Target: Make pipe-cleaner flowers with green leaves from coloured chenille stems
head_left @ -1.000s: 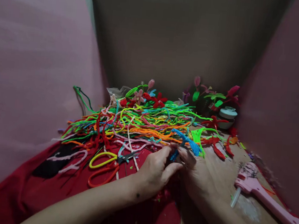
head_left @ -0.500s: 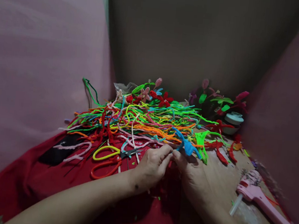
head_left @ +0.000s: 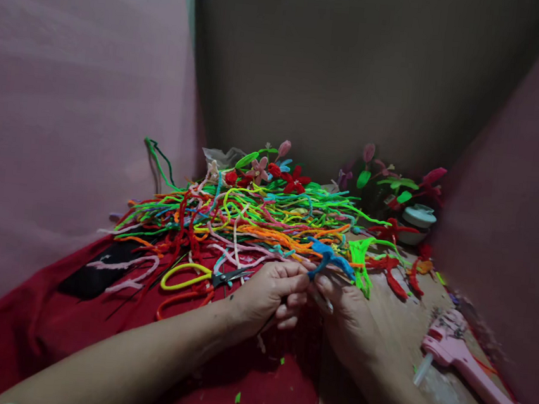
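Between my hands is a blue pipe-cleaner flower [head_left: 331,259], its petals spreading up and to the right. My left hand [head_left: 277,295] has its fingers closed in a pinch at the flower's lower end. My right hand [head_left: 342,307] pinches the same end from the other side, thumb on top. What lies inside the fingertips is partly hidden. Just left of my left hand, scissors [head_left: 221,279] with one yellow and one red handle lie on the red cloth [head_left: 261,385]. A bright green pipe-cleaner piece [head_left: 360,261] rests right behind my right hand.
A wide heap of coloured pipe cleaners [head_left: 259,210] covers the back. Red pipe-cleaner pieces [head_left: 390,277] lie to the right. A pink glue gun [head_left: 468,358] rests on cardboard [head_left: 400,329]. A lidded jar [head_left: 417,222] stands behind, and a black object [head_left: 101,271] lies left.
The blue flower has turned and tilted in my fingers, its petals now lying lower. My left hand's fingers have curled further round. The whole view has shifted slightly.
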{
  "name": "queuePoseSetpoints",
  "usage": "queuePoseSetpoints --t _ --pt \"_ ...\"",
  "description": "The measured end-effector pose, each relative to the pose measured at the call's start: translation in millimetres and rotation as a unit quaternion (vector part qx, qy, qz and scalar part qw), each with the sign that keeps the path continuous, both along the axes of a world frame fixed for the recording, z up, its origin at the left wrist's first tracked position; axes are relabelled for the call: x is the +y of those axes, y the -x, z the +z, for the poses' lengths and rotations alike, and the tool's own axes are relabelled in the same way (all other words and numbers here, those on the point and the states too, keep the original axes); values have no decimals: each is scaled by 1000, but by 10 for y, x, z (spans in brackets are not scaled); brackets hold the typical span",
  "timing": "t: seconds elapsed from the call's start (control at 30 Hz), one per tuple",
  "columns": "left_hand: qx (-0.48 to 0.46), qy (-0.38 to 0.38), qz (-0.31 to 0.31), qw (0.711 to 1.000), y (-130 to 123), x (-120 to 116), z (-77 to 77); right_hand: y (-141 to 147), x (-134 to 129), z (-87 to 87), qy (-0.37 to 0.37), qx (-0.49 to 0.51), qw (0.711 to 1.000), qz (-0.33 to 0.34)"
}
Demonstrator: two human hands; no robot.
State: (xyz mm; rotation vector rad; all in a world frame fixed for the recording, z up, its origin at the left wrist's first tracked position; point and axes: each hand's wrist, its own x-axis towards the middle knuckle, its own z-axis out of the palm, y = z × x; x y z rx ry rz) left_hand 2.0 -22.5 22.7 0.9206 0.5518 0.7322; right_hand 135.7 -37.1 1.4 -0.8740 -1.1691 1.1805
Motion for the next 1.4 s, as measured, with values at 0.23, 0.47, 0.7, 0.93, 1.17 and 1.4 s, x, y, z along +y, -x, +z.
queuePoseSetpoints --t 0.23,0.47,0.7,0.93,1.17,1.4 --pt "-105 92 -90 986 38 59 -111 -5 -78 194 30 23 999 7" --pt "-45 59 -89 993 37 60 -63 -28 -17 -18 88 110 989 41" --pt "272 -381 119 875 26 -63 -33 9 -67 144 47 29 998 -7" --pt "344 -498 155 781 55 -26 -180 45 -77 64 59 -3 996 -64" --pt "281 -382 159 866 14 -24 -38 43 -53 30 28 61 998 11" --pt "101 -64 42 992 -14 -33 -5 16 -63 59 23 59 998 21"
